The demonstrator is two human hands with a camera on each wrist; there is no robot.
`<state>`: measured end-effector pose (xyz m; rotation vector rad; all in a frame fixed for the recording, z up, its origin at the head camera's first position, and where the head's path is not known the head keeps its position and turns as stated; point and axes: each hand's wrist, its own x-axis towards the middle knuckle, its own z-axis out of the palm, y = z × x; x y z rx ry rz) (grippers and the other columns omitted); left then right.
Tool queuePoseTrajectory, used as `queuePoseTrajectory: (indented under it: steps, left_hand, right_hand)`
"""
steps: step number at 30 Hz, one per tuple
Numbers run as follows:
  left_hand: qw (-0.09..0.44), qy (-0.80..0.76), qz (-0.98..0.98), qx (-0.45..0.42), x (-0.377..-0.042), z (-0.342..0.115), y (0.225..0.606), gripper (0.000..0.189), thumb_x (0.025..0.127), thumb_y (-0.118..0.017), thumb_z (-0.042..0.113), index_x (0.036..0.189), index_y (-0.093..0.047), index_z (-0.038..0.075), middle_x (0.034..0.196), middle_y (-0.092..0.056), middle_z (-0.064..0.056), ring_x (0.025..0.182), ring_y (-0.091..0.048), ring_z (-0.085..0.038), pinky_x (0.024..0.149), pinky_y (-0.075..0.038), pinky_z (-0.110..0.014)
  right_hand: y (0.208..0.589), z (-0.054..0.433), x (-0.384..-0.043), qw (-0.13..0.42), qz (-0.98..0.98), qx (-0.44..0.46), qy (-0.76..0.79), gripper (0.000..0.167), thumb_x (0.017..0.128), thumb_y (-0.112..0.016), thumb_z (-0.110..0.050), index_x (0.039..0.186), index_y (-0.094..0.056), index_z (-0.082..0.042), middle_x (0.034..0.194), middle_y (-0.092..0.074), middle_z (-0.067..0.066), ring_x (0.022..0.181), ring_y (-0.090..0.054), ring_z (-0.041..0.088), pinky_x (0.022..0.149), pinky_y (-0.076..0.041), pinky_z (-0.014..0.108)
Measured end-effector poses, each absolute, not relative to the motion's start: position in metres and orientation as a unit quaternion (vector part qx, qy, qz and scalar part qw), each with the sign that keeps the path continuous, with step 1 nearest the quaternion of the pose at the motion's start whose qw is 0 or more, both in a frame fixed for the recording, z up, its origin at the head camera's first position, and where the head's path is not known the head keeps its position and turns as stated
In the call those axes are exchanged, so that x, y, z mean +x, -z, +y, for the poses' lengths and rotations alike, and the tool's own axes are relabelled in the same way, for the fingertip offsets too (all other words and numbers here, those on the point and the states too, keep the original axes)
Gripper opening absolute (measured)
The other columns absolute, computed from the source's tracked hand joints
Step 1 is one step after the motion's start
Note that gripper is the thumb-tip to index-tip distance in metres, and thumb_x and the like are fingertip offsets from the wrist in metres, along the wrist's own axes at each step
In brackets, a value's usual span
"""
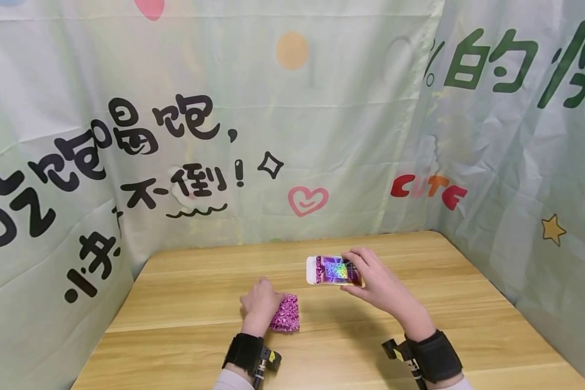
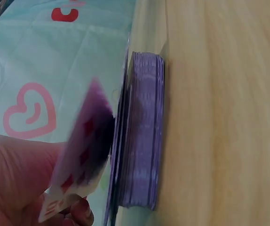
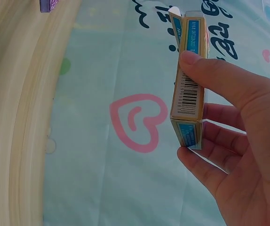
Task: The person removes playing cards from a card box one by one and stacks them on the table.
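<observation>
On the desk [image 1: 185,303], the playing-card deck [image 1: 287,315] should be light yet slick, apt to slide apart; best squared by its long edges. Its back is patterned magenta. The left hand [image 1: 260,300] pinches a thin, probably bendy diamond card [image 2: 78,162] beside it. Farther off, the right hand [image 1: 372,276] grips the shimmering card box [image 1: 336,270], flap open, by its narrow sides: likely crushable cardboard.

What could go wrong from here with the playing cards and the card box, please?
The left hand pinches a tilted playing card, which might slip or bend. The uppermost cards of the deck sit out of line with the rest and could slide off. The card box in the right hand has its flap open, which might crease if knocked.
</observation>
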<state>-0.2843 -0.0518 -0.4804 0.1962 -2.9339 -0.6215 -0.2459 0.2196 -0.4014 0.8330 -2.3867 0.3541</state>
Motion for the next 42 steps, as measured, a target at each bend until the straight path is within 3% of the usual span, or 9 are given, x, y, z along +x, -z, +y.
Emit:
queuePoseTrajectory:
  steps: [7, 16, 23, 30, 42]
  left_hand:
    - [0.070, 0.207, -0.974, 0.065, -0.284, -0.052, 0.479, 0.065, 0.073, -0.079, 0.052, 0.107, -0.057, 0.001, 0.078, -0.065, -0.013, 0.069, -0.060, -0.028, 0.074, -0.046, -0.049]
    - [0.127, 0.293, -0.947, 0.019, -0.276, -0.046, 0.447, 0.028, 0.088, -0.069, 0.038, 0.083, -0.057, 0.013, 0.068, -0.058, 0.000, 0.056, -0.050, -0.016, 0.055, -0.039, -0.034]
    - [0.181, 0.372, -0.910, -0.037, -0.265, -0.040, 0.423, 0.018, 0.092, -0.066, 0.033, 0.087, -0.065, 0.016, 0.071, -0.061, 0.005, 0.056, -0.048, -0.008, 0.053, -0.038, -0.024]
    - [0.127, 0.483, -0.854, -0.146, -0.255, -0.030, 0.407, 0.016, 0.095, -0.062, 0.029, 0.094, -0.067, 0.014, 0.074, -0.060, 0.003, 0.062, -0.050, -0.008, 0.056, -0.045, -0.020]
    - [0.078, 0.446, -0.878, -0.157, -0.250, -0.022, 0.410, 0.027, 0.092, -0.064, 0.044, 0.097, -0.064, 0.018, 0.077, -0.062, 0.004, 0.065, -0.054, -0.008, 0.055, -0.045, -0.023]
  right_hand:
    - [0.401, 0.219, -0.246, 0.286, -0.897, 0.310, -0.134, 0.070, 0.069, -0.089, -0.027, 0.126, -0.056, -0.004, 0.121, -0.054, 0.010, 0.109, -0.051, 0.022, 0.085, -0.054, 0.039]
    - [0.401, 0.219, -0.246, 0.282, -0.898, 0.310, -0.132, 0.070, 0.069, -0.089, -0.028, 0.125, -0.056, -0.004, 0.120, -0.053, 0.010, 0.108, -0.051, 0.022, 0.084, -0.054, 0.038]
    - [0.400, 0.217, -0.246, 0.272, -0.900, 0.312, -0.135, 0.068, 0.072, -0.087, -0.029, 0.127, -0.056, -0.005, 0.121, -0.053, 0.008, 0.109, -0.051, 0.020, 0.084, -0.054, 0.036]
    - [0.400, 0.215, -0.245, 0.266, -0.902, 0.311, -0.137, 0.069, 0.071, -0.087, -0.032, 0.128, -0.056, -0.006, 0.122, -0.053, 0.008, 0.112, -0.050, 0.021, 0.086, -0.055, 0.038]
    - [0.401, 0.210, -0.245, 0.279, -0.889, 0.334, -0.141, 0.067, 0.073, -0.086, -0.030, 0.127, -0.057, -0.005, 0.119, -0.054, 0.007, 0.109, -0.051, 0.020, 0.084, -0.054, 0.035]
